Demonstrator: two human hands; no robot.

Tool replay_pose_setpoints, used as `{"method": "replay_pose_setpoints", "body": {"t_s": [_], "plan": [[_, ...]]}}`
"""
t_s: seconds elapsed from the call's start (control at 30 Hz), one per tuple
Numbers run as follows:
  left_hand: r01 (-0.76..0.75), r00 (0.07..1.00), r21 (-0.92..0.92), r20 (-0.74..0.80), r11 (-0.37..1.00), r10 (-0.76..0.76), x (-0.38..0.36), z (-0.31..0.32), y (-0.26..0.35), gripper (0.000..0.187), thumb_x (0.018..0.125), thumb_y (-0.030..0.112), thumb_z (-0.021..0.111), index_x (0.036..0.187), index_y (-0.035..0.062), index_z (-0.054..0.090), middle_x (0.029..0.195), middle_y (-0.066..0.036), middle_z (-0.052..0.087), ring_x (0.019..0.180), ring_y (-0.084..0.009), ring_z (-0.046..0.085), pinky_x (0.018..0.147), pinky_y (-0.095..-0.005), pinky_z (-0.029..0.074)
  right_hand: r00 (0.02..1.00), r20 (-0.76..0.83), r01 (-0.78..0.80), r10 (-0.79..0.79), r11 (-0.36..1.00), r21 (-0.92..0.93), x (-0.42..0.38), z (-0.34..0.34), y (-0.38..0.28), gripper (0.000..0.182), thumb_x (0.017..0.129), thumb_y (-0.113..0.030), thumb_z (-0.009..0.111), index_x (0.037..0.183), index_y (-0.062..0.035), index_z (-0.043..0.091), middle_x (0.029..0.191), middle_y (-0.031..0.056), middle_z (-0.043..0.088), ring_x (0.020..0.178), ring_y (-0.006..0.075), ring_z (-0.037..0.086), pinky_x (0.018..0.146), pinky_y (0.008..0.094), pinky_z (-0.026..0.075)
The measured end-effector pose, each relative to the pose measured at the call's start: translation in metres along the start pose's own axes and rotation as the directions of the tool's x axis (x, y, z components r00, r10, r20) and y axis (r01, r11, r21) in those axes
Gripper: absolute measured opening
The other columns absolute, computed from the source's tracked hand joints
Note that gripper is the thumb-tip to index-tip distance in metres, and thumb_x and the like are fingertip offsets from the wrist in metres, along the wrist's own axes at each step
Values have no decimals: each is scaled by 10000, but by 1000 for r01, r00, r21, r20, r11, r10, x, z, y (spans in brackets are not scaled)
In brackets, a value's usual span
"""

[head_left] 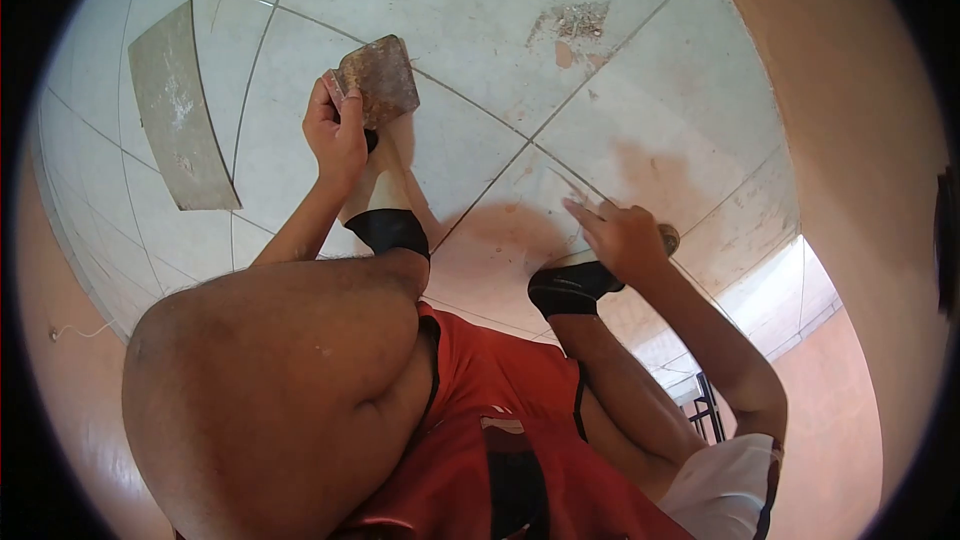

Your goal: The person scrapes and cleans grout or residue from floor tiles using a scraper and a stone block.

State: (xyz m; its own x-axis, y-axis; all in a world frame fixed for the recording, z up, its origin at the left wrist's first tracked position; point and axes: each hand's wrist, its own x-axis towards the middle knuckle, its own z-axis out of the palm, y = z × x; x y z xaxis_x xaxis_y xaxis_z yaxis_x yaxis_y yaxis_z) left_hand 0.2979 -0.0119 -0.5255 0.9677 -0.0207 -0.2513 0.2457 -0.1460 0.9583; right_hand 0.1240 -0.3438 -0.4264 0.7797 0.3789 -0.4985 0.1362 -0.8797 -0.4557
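My left hand (337, 135) is closed on the near left edge of a brown, rough-surfaced block (385, 80), held above the tiled floor close to my left foot. The thumb lies on the block's side. On the right, my right hand (615, 235) is closed around a thin, pale, pointed tool (570, 180), whose tip points up and left over the floor. That hand is beside my right foot, and its grip is partly hidden by the fingers.
A flat grey board (180, 110) lies on the tiles at the left. Crumbly debris (580, 22) and pinkish stains mark the tiled floor (470, 0). An orange-brown wall (850, 140) rises at the right. My bent legs frame the lower part of the view.
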Motion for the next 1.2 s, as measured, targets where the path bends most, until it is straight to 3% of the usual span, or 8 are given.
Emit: {"method": "replay_pose_setpoints", "body": {"t_s": [0.07, 0.17, 0.23, 0.47, 0.67, 0.83, 0.93, 1.2], "plan": [[34, 999, 45, -22, 998, -33, 0, 0, 3, 42, 941, 51, 513, 931, 27, 546, 825, 46, 489, 755, -40, 423, 674, -207, 371, 999, -38, -28, 29, 999, 43, 11, 5, -9, 445, 785, -158, 707, 1227, -193, 663, 726, 42, 577, 591, 220, 593, 583, 384, 500], [55, 999, 86, -4, 995, -54, -1, -7, -3, 44, 938, 52, 518, 916, 28, 546, 825, 42, 493, 755, -40, 427, 672, -207, 372, 986, 90, -143, 139, 989, 42, -8, 3, -20, 466, 787, -154, 710, 1248, -190, 648, 741, 62, 590, 625, 239, 607, 581, 385, 504], [24, 1000, 76, -8, 997, -23, 0, -3, -1, 44, 938, 53, 519, 913, 29, 546, 824, 42, 494, 752, -40, 427, 670, -206, 372, 981, 115, -157, 155, 988, 11, -22, -1, -15, 449, 852, -185, 620, 1301, -184, 610, 764, 111, 612, 588, 278, 617, 515, 397, 494], [40, 999, 39, -32, 998, -39, 1, 3, 6, 43, 938, 55, 524, 934, 24, 554, 839, 37, 506, 757, -39, 437, 674, -207, 382, 994, -82, -79, 77, 997, -22, 9, 22, -14, 435, 831, -157, 675, 1262, -202, 645, 714, 70, 584, 527, 240, 580, 481, 385, 482], [-10, 1000, 80, -8, 997, 10, 1, -4, -5, 69, 938, 56, 526, 976, 15, 567, 865, 28, 537, 775, -41, 466, 690, -209, 398, 982, 68, -176, 174, 984, 22, -12, -6, -30, 432, 858, -172, 640, 1289, -209, 625, 708, 82, 581, 581, 253, 596, 529, 387, 503], [33, 999, 48, -33, 998, -31, 0, 4, 7, 40, 935, 52, 525, 945, 22, 550, 844, 40, 508, 753, -41, 435, 675, -206, 381, 985, 62, -162, 163, 987, -24, 25, 20, -44, 430, 846, -144, 627, 1274, -178, 633, 908, 129, 649, 610, 255, 641, 517, 385, 509], [20, 999, 44, -28, 999, -19, 1, -1, -3, 40, 935, 52, 524, 942, 22, 549, 846, 38, 512, 759, -42, 438, 684, -206, 386, 975, 139, -177, 175, 984, 3, 20, 6, -55, 482, 849, -114, 566, 1331, -106, 573, 906, 154, 654, 625, 265, 671, 521, 379, 513], [10, 1000, 22, -9, 1000, -10, 0, -1, -3, 47, 935, 53, 522, 947, 22, 555, 855, 33, 525, 775, -43, 448, 692, -210, 394, 943, 188, -267, 276, 961, -71, 20, 6, -60, 469, 852, -120, 580, 1321, -140, 585, 850, 130, 652, 610, 255, 659, 536, 377, 524]]}}
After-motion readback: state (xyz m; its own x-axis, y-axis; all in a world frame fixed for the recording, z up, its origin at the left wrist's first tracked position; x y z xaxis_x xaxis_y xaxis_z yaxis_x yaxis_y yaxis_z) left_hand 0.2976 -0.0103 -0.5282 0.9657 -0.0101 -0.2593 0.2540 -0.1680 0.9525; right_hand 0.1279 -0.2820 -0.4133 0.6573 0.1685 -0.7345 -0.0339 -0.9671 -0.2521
